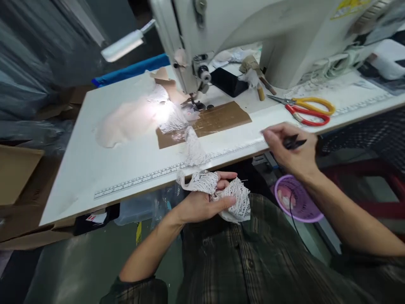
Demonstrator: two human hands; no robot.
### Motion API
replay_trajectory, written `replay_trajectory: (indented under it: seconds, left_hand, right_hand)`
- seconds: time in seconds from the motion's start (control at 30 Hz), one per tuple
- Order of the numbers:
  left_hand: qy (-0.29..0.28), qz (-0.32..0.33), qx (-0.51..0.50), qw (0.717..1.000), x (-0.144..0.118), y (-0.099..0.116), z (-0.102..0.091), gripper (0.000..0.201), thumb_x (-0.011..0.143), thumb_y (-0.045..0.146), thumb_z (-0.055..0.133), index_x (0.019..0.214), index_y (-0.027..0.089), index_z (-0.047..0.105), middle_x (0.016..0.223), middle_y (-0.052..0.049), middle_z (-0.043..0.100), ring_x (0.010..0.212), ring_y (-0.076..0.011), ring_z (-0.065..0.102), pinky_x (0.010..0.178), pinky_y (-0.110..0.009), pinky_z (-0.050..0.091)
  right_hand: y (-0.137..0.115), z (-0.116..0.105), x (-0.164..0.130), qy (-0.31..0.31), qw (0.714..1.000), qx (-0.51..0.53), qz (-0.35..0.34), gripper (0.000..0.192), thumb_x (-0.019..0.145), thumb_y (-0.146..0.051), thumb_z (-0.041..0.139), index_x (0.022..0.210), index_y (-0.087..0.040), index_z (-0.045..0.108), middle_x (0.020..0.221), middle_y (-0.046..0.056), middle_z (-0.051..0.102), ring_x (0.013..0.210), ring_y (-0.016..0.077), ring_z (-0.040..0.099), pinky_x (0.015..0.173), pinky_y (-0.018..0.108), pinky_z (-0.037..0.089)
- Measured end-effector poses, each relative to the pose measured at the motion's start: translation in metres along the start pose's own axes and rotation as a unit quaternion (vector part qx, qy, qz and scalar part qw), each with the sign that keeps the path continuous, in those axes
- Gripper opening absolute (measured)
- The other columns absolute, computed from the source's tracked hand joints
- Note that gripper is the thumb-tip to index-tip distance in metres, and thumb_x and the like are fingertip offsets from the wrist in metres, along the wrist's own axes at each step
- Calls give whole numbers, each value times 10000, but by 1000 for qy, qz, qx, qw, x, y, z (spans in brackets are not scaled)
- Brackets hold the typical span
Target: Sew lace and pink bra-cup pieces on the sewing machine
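The left hand is closing around a bunch of white lace in front of the counter, just below its front edge. A strip of the same lace is running up over the edge toward the sewing machine. The right hand is curling around small black snips, holding them above the counter edge. Two scissors, with yellow and red handles, are lying on the counter near this hand.
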State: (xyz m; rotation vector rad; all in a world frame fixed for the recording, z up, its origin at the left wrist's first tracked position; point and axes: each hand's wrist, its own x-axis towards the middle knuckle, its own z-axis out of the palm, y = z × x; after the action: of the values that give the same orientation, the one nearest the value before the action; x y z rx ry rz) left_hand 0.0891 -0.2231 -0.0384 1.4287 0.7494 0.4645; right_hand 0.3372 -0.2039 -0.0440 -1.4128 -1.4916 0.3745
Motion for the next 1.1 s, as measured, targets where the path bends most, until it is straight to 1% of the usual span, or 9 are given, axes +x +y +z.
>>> replay_trajectory:
  seconds: [0.13, 0.23, 0.37, 0.47, 0.63, 0.8, 0.93, 1.0, 1.1]
  left_hand:
    - [14, -32, -67, 997, 13, -27, 29, 521, 785, 311, 759, 1226, 178, 514, 877, -27, 653, 755, -140, 631, 701, -255, 507]
    - [36, -30, -88, 995, 25, -53, 46, 603, 639, 352, 875, 1134, 170, 583, 948, -69, 672, 842, -184, 649, 775, -294, 518]
    - [116, -16, -297, 948, 41, -82, 55, 670, 687, 646, 740, 1110, 139, 628, 1088, -150, 678, 1063, -289, 643, 960, -422, 494]
    - [178, -30, -390, 903, 49, -88, 57, 546, 856, 604, 556, 1124, 134, 630, 1114, -155, 694, 1090, -291, 653, 1009, -472, 465]
    - [128, 3, -350, 928, 48, -75, 68, 470, 870, 387, 605, 1271, 144, 579, 1401, -157, 545, 1321, -297, 494, 1117, -457, 369]
    - [75, -5, -360, 930, 43, -64, 77, 631, 857, 531, 604, 1405, 251, 461, 1586, -83, 297, 1456, -283, 285, 1156, -444, 313]
    - [107, -35, -326, 938, 45, -80, 65, 674, 722, 593, 733, 1268, 230, 578, 1521, -108, 408, 1438, -325, 312, 1126, -461, 355]
    - [170, -36, -285, 943, 46, -91, 51, 628, 677, 582, 773, 1168, 221, 622, 1451, -115, 490, 1411, -342, 353, 1087, -481, 395]
    - [243, 40, -226, 942, 50, -98, 31, 652, 589, 574, 829, 1108, 225, 645, 1350, -112, 578, 1354, -321, 438, 1077, -444, 408]
  right_hand:
    - [-6, 1, -62, -210, 962, 144, 98, 444, 859, -581, 605, 1015, -188, 738, 753, 47, 674, 666, 155, 594, 587, 280, 462]
    - [13, -12, -98, -275, 926, 170, 195, 469, 812, -548, 675, 1063, -158, 739, 788, 55, 707, 659, 148, 612, 578, 251, 462]
    - [49, -47, -121, -294, 919, 114, 238, 442, 843, -565, 635, 921, -150, 766, 853, 81, 725, 756, 187, 650, 657, 268, 487]
    - [63, -56, -123, -268, 935, 16, 233, 507, 931, -588, 476, 1016, -164, 742, 818, 74, 703, 721, 183, 632, 678, 292, 488]
    - [52, -16, -111, -117, 989, 51, 69, 430, 979, -507, 428, 1107, -199, 699, 975, 96, 646, 899, 192, 606, 820, 335, 507]
    - [37, 26, -112, -144, 982, 104, -65, 321, 884, -440, 640, 1123, -230, 677, 1022, 95, 576, 904, 181, 579, 758, 311, 510]
    - [33, 22, -115, -113, 983, 145, -6, 208, 894, -388, 625, 921, -190, 684, 942, 81, 609, 768, 145, 555, 680, 280, 476]
    - [31, 9, -116, -146, 976, 150, 54, 238, 878, -408, 639, 883, -173, 674, 864, 62, 626, 653, 115, 511, 587, 248, 430]
    - [26, -14, -117, -211, 959, 141, 126, 277, 874, -427, 635, 837, -153, 657, 669, 11, 587, 562, 88, 467, 523, 212, 370]
